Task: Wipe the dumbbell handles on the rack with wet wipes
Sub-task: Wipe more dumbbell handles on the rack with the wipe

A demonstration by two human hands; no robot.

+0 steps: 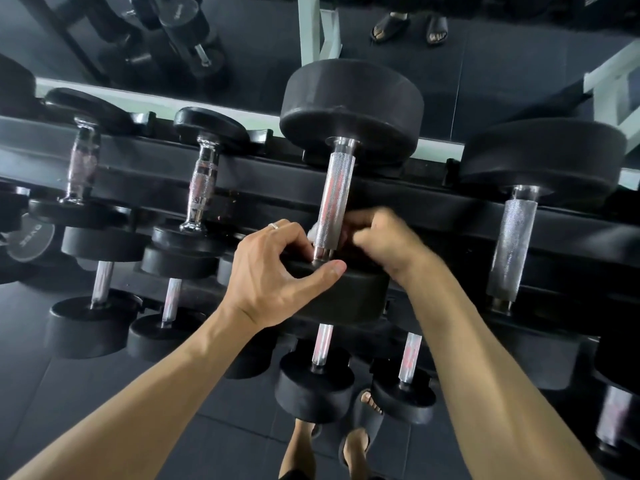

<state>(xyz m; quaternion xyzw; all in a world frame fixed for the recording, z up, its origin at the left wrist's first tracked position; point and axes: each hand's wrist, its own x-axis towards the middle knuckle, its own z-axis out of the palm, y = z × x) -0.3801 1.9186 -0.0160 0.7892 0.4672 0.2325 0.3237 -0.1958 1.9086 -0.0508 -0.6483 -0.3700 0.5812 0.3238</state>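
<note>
Looking straight down at a dumbbell rack (pixel 433 209), with both hands working on the big dumbbell (pixel 349 109) in the middle of the frame. Its knurled steel handle (pixel 334 199) runs from the upper centre down toward the centre. The left hand (pixel 277 268), ring on one finger, curls over the edge of the near weight head (pixel 346 296), thumb lying along the rim and fingers hooked by the base of the handle. The right hand (pixel 377 237) is blurred, fingers curled around the low end of the handle from the right side. A bit of white, the wet wipe (pixel 313 232), peeks out just left of the handle between the two hands; pretty sure the right hand has it wrapped round the bar, but the blur makes that hard to confirm. Smaller dumbbells sit in the left half of the frame, another large one (pixel 540 157) at the right, and more on the lower tier at bottom centre. Sandalled feet (pixel 360 427) show at the bottom.
</note>
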